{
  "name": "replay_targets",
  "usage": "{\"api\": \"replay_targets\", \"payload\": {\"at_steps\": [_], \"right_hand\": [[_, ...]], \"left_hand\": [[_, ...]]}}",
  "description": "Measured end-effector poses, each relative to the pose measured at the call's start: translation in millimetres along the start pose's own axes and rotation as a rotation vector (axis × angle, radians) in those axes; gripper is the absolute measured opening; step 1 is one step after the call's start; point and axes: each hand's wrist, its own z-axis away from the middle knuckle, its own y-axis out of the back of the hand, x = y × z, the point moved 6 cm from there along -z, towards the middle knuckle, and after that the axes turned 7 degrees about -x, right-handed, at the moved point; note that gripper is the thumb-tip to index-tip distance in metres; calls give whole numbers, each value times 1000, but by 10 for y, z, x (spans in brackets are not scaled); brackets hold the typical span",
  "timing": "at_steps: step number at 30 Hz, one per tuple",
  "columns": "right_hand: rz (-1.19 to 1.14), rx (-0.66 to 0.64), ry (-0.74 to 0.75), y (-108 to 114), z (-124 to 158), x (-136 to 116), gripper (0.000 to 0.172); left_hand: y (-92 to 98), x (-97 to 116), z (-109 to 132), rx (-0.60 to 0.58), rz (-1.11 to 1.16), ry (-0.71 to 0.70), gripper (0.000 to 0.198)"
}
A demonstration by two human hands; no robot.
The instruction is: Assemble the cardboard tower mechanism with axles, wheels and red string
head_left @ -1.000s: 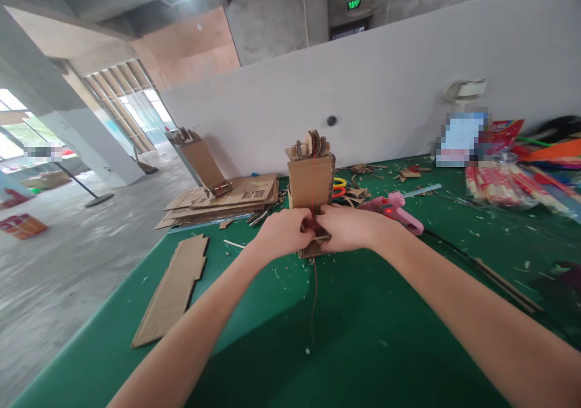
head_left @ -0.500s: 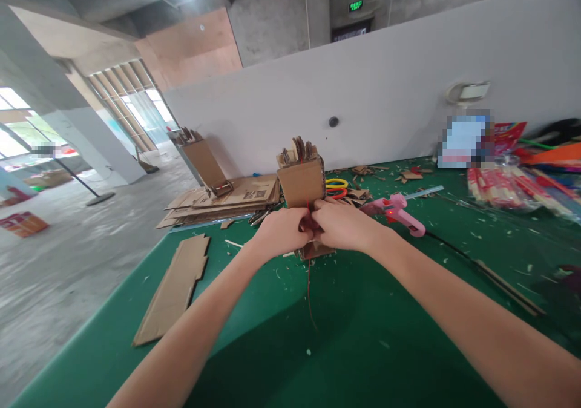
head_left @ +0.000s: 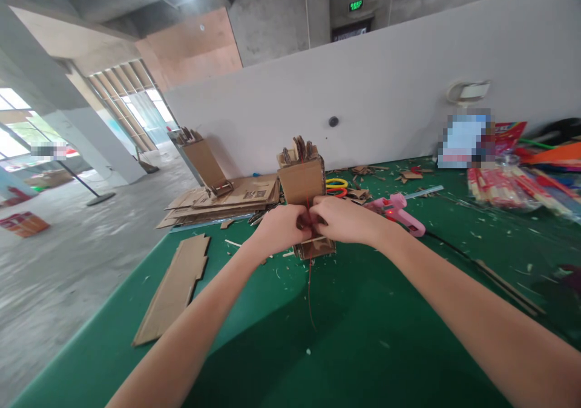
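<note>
An upright cardboard structure point(head_left: 302, 179) stands on the table in front of me, with curled cardboard strips sticking out of its top. A thin red string point(head_left: 310, 293) runs down its front and trails onto the table. My left hand point(head_left: 282, 227) is closed at the lower front of the structure, fingertips pinched at the string. From the other side my right hand point(head_left: 342, 219) meets it, its fingers also pinched at the string. The fingertips partly hide the spot where they meet. Below them shows the structure's cardboard base point(head_left: 316, 249).
A pink glue gun point(head_left: 397, 211) with a lit red light lies right of my hands, near yellow and orange scissors handles point(head_left: 336, 185). A cut cardboard piece point(head_left: 172, 290) lies left. Behind it, a second cardboard structure point(head_left: 206, 163) stands on stacked cardboard sheets point(head_left: 247, 197). Packaged sticks point(head_left: 503, 187) lie right.
My right hand has shifted slightly up and left, and its fingers have turned. More of the base and the red string now shows below the fingers. The structure stays in place.
</note>
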Motion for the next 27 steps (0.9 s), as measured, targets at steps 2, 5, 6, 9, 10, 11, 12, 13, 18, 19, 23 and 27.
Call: {"api": "replay_targets", "payload": {"at_steps": [2, 5, 6, 9, 10, 11, 12, 13, 18, 19, 23, 27], "right_hand": [[11, 0, -4, -1, 2, -2, 12], [36, -16, -3, 6, 9, -8, 12], [40, -19, -7, 12, 12, -4, 13], [16, -34, -44, 18, 22, 37, 14], [-5, -37, -68, 17, 24, 61, 15], [-31, -36, -93, 15, 24, 87, 18], [-58, -26, -116, 16, 24, 110, 22], [-81, -7, -133, 20, 23, 128, 25], [-166, 66, -127, 33, 1, 156, 15], [-173, 66, -126, 34, 0, 158, 13], [-154, 18, -153, 56, 20, 154, 11], [-129, -116, -188, 61, 57, 127, 13]], "left_hand": [[-16, 4, -5, 8, -16, 10, 14], [-28, 15, 3, 28, -66, 17, 15], [-28, 17, 8, 31, -77, 17, 15], [-28, 14, 15, 13, -74, 13, 17], [-28, 11, 15, 3, -72, 13, 17], [-26, 8, 14, -4, -72, 14, 18], [-24, 6, 12, -8, -73, 15, 18], [-21, 4, 11, -8, -74, 17, 18], [-28, 4, 8, -3, -5, 7, 19], [-28, 9, 9, 0, 15, -4, 18], [-13, 37, 18, 17, 62, -49, 14], [-24, 84, 32, -35, 182, -110, 8]]}}
